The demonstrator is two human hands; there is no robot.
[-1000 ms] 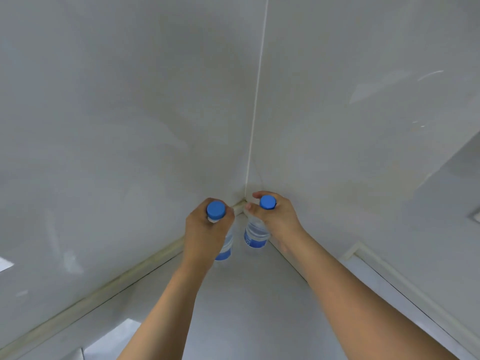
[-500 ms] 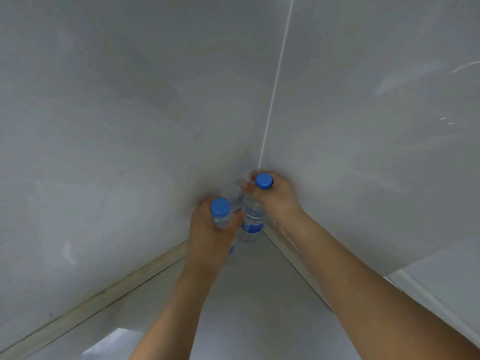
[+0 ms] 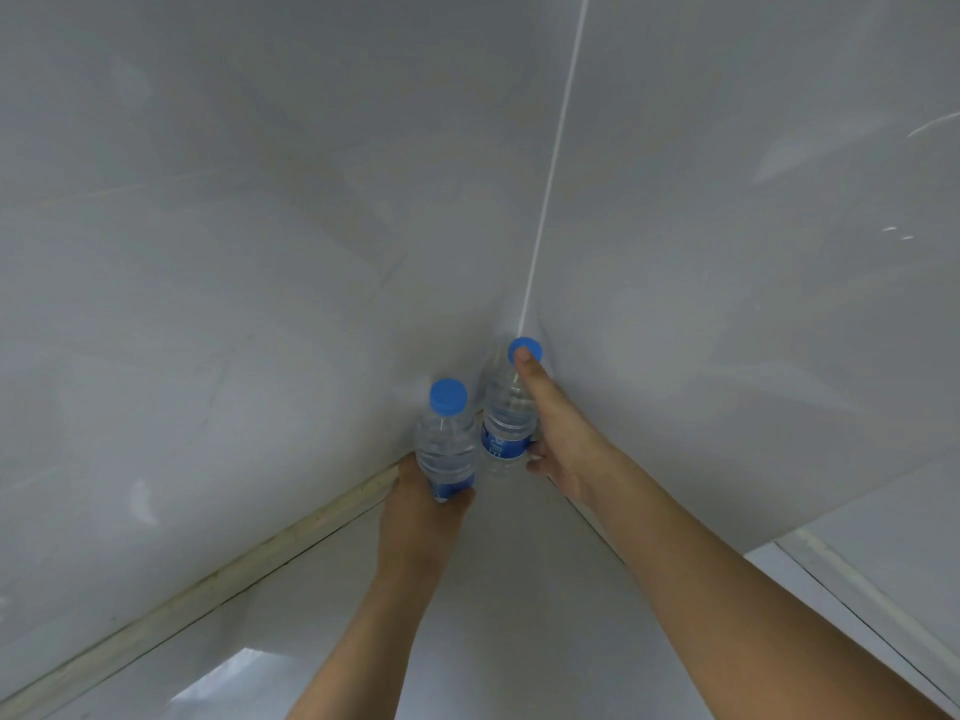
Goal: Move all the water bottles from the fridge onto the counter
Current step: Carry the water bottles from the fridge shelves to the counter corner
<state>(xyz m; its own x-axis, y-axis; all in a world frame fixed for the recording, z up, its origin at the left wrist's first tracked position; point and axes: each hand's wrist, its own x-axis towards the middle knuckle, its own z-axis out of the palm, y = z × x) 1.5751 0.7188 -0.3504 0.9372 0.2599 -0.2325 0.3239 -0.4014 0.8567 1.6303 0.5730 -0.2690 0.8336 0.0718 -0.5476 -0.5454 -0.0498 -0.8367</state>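
Two small clear water bottles with blue caps and blue labels stand close together in the corner of the grey counter (image 3: 498,589). My left hand (image 3: 421,506) wraps the lower part of the left bottle (image 3: 448,444) from the near side. My right hand (image 3: 563,444) lies along the right side of the right bottle (image 3: 506,415), one finger resting on its cap, other fingers at its base. The fridge is out of view.
Glossy grey walls meet in a corner seam (image 3: 545,200) right behind the bottles. A pale sealant strip (image 3: 218,574) runs along the counter's left back edge. A white ledge or appliance edge (image 3: 852,589) shows at the lower right.
Both hands have slid down from the caps to the bottles' lower parts. The bottles now stand further into the corner, and the view has tilted slightly.
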